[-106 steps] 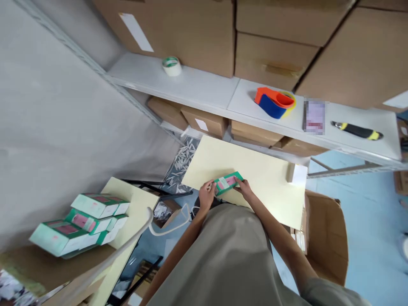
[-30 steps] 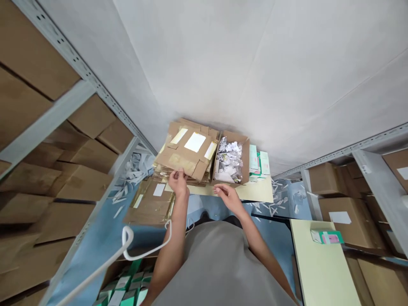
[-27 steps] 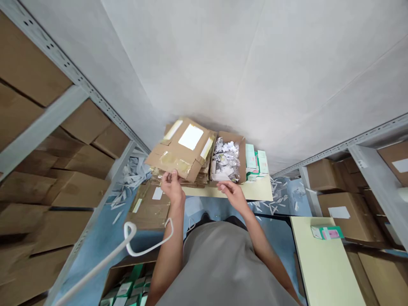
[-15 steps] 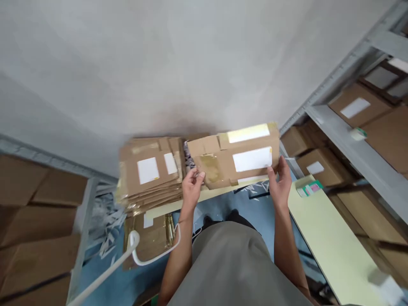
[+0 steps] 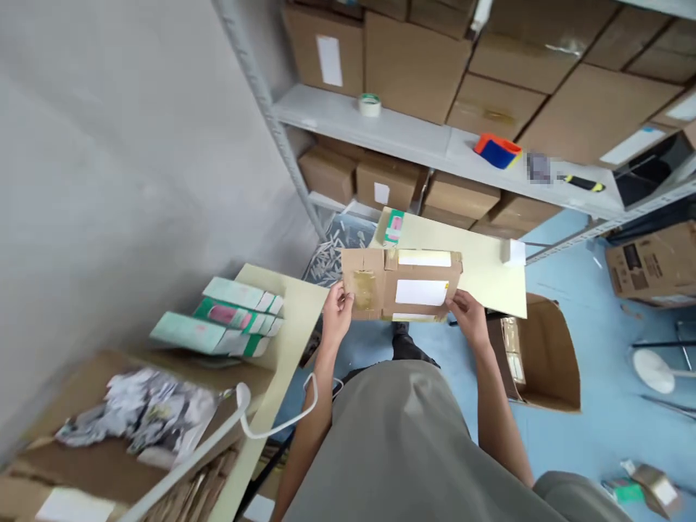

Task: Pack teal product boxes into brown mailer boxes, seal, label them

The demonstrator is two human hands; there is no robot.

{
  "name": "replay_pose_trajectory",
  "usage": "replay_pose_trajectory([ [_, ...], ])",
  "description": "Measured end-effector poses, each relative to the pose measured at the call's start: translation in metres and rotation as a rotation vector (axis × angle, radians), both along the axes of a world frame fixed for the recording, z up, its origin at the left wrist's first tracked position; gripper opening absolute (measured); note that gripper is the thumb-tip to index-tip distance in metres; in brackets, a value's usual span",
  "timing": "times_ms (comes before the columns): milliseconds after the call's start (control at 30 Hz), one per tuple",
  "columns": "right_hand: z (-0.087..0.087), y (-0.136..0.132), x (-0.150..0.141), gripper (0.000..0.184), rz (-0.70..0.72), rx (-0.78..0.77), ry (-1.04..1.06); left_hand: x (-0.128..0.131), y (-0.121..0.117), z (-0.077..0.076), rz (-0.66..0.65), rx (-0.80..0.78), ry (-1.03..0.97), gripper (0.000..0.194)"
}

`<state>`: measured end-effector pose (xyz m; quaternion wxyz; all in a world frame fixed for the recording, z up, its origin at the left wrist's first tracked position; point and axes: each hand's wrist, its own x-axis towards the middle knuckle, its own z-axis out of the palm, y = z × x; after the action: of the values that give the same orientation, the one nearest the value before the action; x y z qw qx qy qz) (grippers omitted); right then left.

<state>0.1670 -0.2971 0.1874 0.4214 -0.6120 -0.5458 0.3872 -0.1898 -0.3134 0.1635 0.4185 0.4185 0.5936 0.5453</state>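
Observation:
I hold a flattened brown cardboard box [image 5: 401,284] with white labels and tape, level in front of me over the near edge of a pale yellow table [image 5: 486,279]. My left hand [image 5: 338,313] grips its left end with fingers closed. My right hand [image 5: 467,319] grips its lower right corner. A small green and pink box [image 5: 394,225] lies on the far left of that table, beyond the cardboard.
Several green and pink boxes [image 5: 220,325] are stacked on a second yellow table at left, beside an open carton of crumpled wrappers [image 5: 130,417]. A shelf [image 5: 413,141] carries a tape roll [image 5: 370,105], a red-blue dispenser [image 5: 496,151] and a knife [image 5: 581,183]. An open carton [image 5: 538,355] stands on the blue floor.
I lifted a flattened cardboard box from the pile by the wall, took it in both hands and turned right with it toward the yellow table by the shelf.

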Motion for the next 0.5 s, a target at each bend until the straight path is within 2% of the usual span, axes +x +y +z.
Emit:
replay_pose_trajectory([
  [133,-0.036,0.028,0.056,0.053,-0.069,-0.06,0.075,0.055,0.085,-0.023,-0.115,-0.071,0.099,0.015],
  [233,-0.057,0.065,0.088,0.044,-0.142,-0.053,0.068,0.101,0.149,-0.039,-0.117,-0.107,0.181,0.005],
  [367,-0.078,0.118,0.124,0.029,-0.202,-0.053,0.023,0.16,0.216,-0.054,-0.147,-0.144,0.185,0.012],
  [500,-0.099,0.163,0.146,0.029,-0.196,-0.099,0.038,0.207,0.255,-0.067,-0.204,-0.174,0.118,0.027],
])
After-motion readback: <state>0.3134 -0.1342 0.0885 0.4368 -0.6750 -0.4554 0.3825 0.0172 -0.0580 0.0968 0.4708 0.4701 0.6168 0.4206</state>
